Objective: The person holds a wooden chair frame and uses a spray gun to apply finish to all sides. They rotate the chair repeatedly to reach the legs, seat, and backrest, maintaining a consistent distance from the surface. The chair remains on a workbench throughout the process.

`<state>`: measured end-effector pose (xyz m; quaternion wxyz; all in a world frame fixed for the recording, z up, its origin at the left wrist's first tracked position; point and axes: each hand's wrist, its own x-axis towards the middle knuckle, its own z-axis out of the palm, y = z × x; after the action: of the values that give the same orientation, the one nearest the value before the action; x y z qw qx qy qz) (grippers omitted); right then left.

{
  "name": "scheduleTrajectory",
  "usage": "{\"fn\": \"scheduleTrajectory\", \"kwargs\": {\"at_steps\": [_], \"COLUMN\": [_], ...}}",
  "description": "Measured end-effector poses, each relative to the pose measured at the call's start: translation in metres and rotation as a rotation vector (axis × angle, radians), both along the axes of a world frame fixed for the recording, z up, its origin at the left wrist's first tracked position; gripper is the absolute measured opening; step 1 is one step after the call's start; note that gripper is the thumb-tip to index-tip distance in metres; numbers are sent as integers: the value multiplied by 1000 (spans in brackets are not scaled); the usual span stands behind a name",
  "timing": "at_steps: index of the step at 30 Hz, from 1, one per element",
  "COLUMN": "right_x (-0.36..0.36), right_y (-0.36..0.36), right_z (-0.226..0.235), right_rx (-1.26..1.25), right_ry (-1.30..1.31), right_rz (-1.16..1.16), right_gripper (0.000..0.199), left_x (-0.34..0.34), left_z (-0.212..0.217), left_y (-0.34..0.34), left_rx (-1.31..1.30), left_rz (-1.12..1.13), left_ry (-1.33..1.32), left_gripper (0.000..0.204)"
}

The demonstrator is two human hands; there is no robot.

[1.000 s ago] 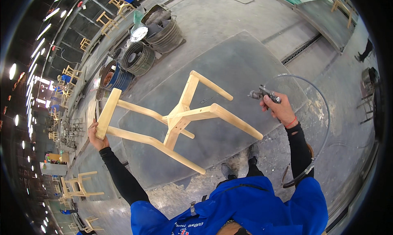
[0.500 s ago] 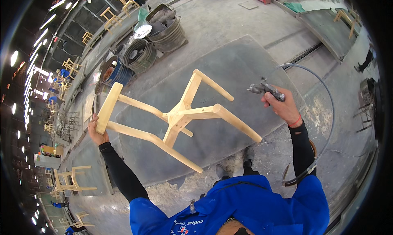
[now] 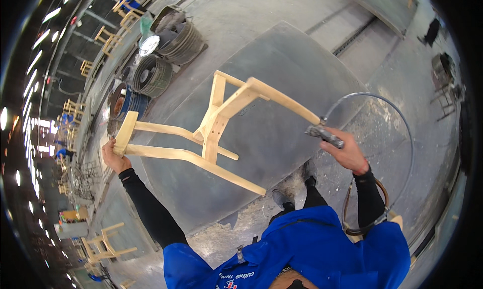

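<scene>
My left hand [image 3: 115,157] is closed round the flat top rail of a pale wooden chair frame [image 3: 215,130], at the left. The frame is tilted, its crossed seat supports and legs reaching right above a grey sheet. In my right hand [image 3: 345,150] is a metal spray gun [image 3: 326,134], the fingers wrapped round its grip. Its head lies by the tip of one chair leg in the picture; whether they touch, I cannot tell. From the gun a thin hose [image 3: 410,128] loops out to the right and back to my forearm.
The large grey sheet [image 3: 292,62] lies on the floor before my feet. Several metal drums [image 3: 183,45] stand at the upper left. More wooden chairs [image 3: 105,243] and people in blue stand along the left. A metal stand [image 3: 445,98] is at the far right.
The chair frame has turned in my left hand, its seat end swinging up and a leg now reaching the spray gun. My right hand sits slightly lower, and the whole view has shifted.
</scene>
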<state>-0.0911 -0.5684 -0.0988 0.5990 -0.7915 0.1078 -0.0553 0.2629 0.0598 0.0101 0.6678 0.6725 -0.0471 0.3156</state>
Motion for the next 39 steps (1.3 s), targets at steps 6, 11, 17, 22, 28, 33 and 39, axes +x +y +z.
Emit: {"fn": "scheduleTrajectory", "kwargs": {"at_steps": [6, 11, 17, 22, 28, 33, 39], "right_x": [42, 88, 128, 148, 131, 110, 105], "right_y": [36, 63, 72, 59, 30, 29, 75], "right_z": [-94, -104, -93, -126, -142, -112, -87], "right_rx": [-217, -121, 60, -39, -153, 134, 594], "right_ry": [2, -75, -172, -123, 30, 91, 24], "right_rz": [-108, -267, -278, -357, -324, -58, 167], "right_gripper": [47, 46, 45, 45, 44, 45, 44], "left_x": [32, 48, 54, 54, 47, 43, 39], "left_z": [12, 18, 18, 19, 22, 25, 28], "left_y": [-41, -59, -62, -68, -79, -86, -90], "left_rx": [108, 150, 169, 172, 154, 180, 141], "left_rz": [-7, 26, -14, -17, -25, 13, 34], "left_ry": [77, 60, 59, 38, 46, 35, 91], "left_gripper": [10, 11, 11, 11, 15, 19, 21]}}
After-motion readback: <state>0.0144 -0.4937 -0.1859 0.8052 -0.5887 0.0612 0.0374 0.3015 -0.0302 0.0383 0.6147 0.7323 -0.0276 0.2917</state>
